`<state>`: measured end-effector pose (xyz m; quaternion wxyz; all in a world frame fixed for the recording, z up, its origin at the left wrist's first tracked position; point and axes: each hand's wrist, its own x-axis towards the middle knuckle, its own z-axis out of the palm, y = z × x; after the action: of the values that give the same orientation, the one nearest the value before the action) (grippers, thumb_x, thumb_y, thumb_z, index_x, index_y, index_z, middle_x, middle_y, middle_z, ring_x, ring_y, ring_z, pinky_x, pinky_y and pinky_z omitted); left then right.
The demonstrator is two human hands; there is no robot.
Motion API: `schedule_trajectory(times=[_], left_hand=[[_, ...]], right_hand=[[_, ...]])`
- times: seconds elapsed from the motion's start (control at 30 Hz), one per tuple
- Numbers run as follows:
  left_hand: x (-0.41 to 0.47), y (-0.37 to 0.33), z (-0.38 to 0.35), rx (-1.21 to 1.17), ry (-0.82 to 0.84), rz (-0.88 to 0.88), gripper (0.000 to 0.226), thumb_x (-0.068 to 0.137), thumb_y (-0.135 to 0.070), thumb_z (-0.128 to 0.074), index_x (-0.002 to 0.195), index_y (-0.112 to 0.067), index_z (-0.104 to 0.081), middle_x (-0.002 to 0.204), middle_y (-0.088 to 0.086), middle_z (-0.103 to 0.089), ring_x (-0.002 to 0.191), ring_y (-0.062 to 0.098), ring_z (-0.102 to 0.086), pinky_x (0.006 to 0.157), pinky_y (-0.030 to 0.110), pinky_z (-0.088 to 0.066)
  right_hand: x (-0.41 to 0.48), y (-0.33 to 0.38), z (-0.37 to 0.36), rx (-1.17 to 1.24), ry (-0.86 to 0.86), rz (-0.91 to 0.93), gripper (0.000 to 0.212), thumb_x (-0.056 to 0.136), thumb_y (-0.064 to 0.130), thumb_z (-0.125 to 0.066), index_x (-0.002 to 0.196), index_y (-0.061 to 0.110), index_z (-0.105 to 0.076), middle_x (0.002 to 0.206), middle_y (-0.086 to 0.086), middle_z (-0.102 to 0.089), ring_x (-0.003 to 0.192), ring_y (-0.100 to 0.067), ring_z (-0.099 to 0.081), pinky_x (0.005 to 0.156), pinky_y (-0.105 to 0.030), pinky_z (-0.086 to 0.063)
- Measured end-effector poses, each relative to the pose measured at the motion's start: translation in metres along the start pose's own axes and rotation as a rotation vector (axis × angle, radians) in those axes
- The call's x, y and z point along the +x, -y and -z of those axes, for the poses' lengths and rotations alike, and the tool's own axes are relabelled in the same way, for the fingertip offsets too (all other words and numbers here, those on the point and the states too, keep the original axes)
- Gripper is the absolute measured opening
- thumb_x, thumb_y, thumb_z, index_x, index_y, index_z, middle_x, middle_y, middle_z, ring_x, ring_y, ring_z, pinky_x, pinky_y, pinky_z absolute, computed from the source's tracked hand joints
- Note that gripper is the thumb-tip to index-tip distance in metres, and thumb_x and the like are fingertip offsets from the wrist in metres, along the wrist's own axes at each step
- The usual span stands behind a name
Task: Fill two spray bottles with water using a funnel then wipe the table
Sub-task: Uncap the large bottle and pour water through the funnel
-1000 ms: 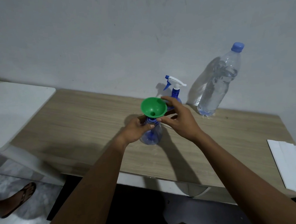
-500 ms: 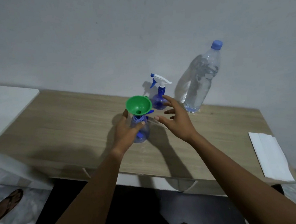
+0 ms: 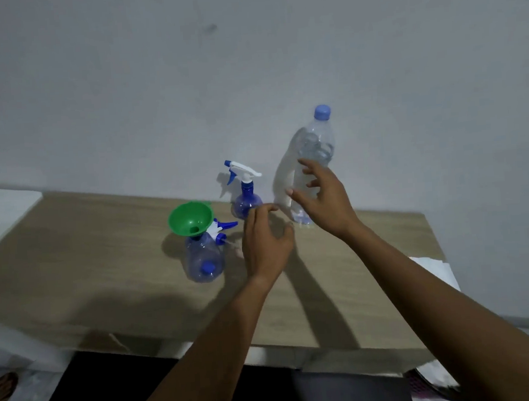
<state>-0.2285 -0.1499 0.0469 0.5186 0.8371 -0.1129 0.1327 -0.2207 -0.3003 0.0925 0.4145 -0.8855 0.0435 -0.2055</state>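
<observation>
Funnel (image 3: pixel 190 219) sits unheld in the neck of the near spray bottle (image 3: pixel 203 261), mid-table, with a loose sprayer head (image 3: pixel 224 226) just beside it. Right hand (image 3: pixel 322 196) is spread open at the capped water bottle (image 3: pixel 314 146), contact unclear. Left hand (image 3: pixel 267 240) hovers loosely curled, holding nothing. The danger: that light, empty bottle has nobody steadying it, so a heavy pour could topple it, funnel and all, and flood the table (image 3: pixel 73 260). A stray arm could also clip the far spray bottle (image 3: pixel 246 198).
</observation>
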Motion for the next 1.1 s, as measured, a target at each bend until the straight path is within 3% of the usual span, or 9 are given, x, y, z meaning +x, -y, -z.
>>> schedule_trajectory(times=[0.2,0.3,0.4,0.57,0.77,0.97,1.1], left_hand=[[0.075,-0.052,-0.027,-0.015,0.184,0.005,0.044,0.087,-0.029,-0.070,0.127,-0.024,-0.054,0.129,-0.005,-0.054,0.115,0.013,-0.054,0.091,0.028,-0.047],[0.099,-0.062,-0.035,-0.041,0.251,0.025,0.047,0.090,-0.036,-0.068,0.133,-0.024,-0.051,0.134,-0.003,-0.053,0.118,0.015,-0.054,0.089,0.027,-0.046],[0.113,-0.060,-0.036,-0.060,0.308,0.049,0.053,0.091,-0.039,-0.068,0.138,-0.025,-0.049,0.139,-0.003,-0.052,0.123,0.018,-0.053,0.090,0.027,-0.044],[0.110,-0.056,-0.023,-0.099,0.399,0.105,0.060,0.091,-0.041,-0.068,0.144,-0.026,-0.044,0.147,-0.004,-0.049,0.129,0.021,-0.051,0.100,0.032,-0.045],[0.082,-0.056,-0.004,-0.189,0.524,0.080,0.072,0.088,-0.038,-0.073,0.149,-0.030,-0.036,0.151,-0.008,-0.044,0.129,0.017,-0.047,0.102,0.031,-0.043],[0.069,-0.055,0.007,-0.248,0.576,0.045,0.074,0.083,-0.036,-0.078,0.147,-0.031,-0.041,0.147,-0.009,-0.048,0.127,0.017,-0.057,0.103,0.035,-0.051],[0.060,-0.049,0.020,-0.309,0.666,0.032,0.073,0.084,-0.023,-0.079,0.147,-0.030,-0.043,0.144,-0.007,-0.049,0.126,0.014,-0.057,0.105,0.030,-0.048]], right_hand=[[0.078,0.009,0.061,-0.103,-0.259,0.000,0.061,0.093,0.047,-0.065,0.148,0.031,-0.043,0.135,-0.005,-0.046,0.101,-0.018,-0.061,0.087,-0.033,-0.053],[0.115,0.010,0.072,-0.173,-0.171,-0.050,0.064,0.094,0.054,-0.061,0.149,0.029,-0.041,0.138,-0.009,-0.045,0.110,-0.021,-0.060,0.092,-0.035,-0.051],[0.137,0.011,0.072,-0.202,0.024,-0.086,0.060,0.093,0.059,-0.060,0.142,0.024,-0.052,0.135,-0.011,-0.056,0.110,-0.024,-0.062,0.097,-0.038,-0.051],[0.128,0.024,0.079,-0.247,0.151,-0.083,0.041,0.094,0.035,-0.071,0.126,0.013,-0.058,0.115,-0.006,-0.062,0.097,-0.024,-0.059,0.084,-0.033,-0.048],[0.063,0.039,0.076,-0.255,0.023,0.050,0.025,0.094,0.030,-0.069,0.110,0.014,-0.060,0.095,-0.003,-0.065,0.083,-0.023,-0.060,0.072,-0.029,-0.041],[0.029,0.054,0.081,-0.211,0.043,0.072,0.023,0.096,0.030,-0.067,0.113,0.015,-0.061,0.092,0.004,-0.064,0.080,-0.021,-0.063,0.074,-0.035,-0.054],[0.013,0.059,0.079,-0.140,0.112,0.041,0.022,0.094,0.029,-0.070,0.111,0.017,-0.062,0.083,0.005,-0.064,0.065,-0.019,-0.069,0.065,-0.035,-0.060]])
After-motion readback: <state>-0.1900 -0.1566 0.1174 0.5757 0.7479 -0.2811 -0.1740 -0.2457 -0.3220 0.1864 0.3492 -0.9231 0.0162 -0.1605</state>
